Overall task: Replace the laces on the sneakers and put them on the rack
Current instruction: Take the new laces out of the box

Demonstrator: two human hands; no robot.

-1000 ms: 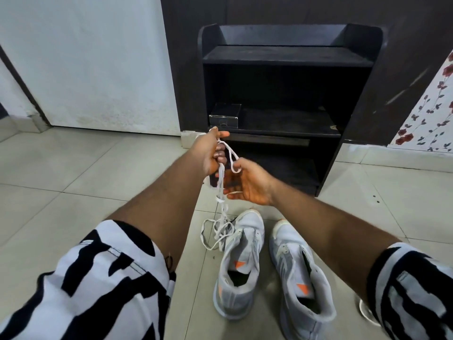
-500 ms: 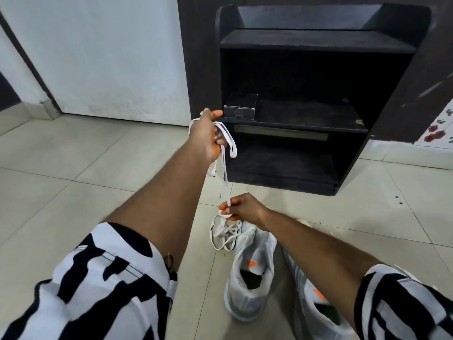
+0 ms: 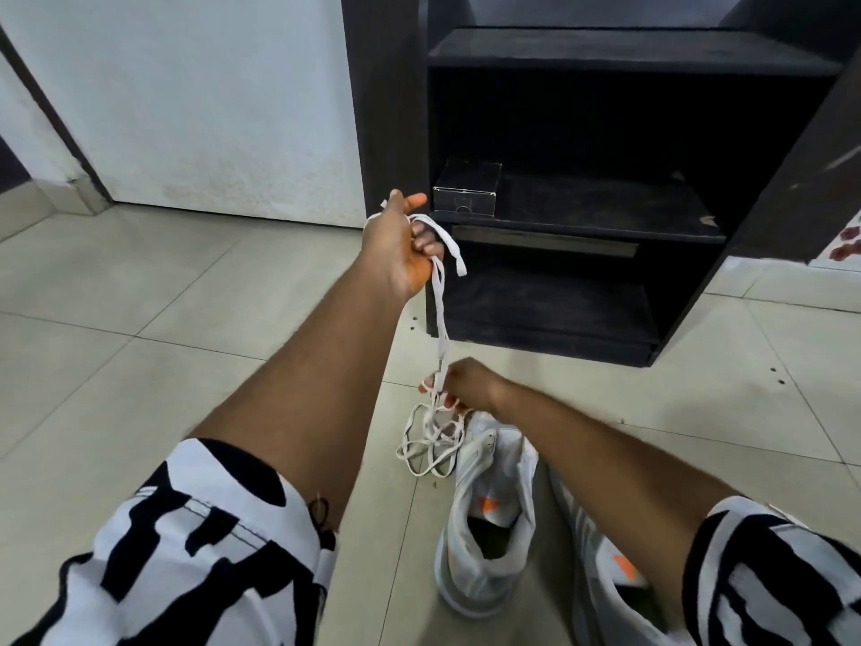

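Right hand [image 3: 468, 384] lower (lace [image 3: 439, 314] taut)

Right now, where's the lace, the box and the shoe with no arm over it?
lace [image 3: 440, 319]: head view, on the straight stretch between the two hands.
box [image 3: 464, 196]: head view, on its clear front face, middle shelf.
shoe [image 3: 489, 519]: head view, on its tongue by the orange mark.

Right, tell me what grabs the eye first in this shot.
The white lace, stretched between the raised left hand and the lower right hand, its tangle on the floor tiles. Below it lie two white sneakers; behind stands the dark rack.
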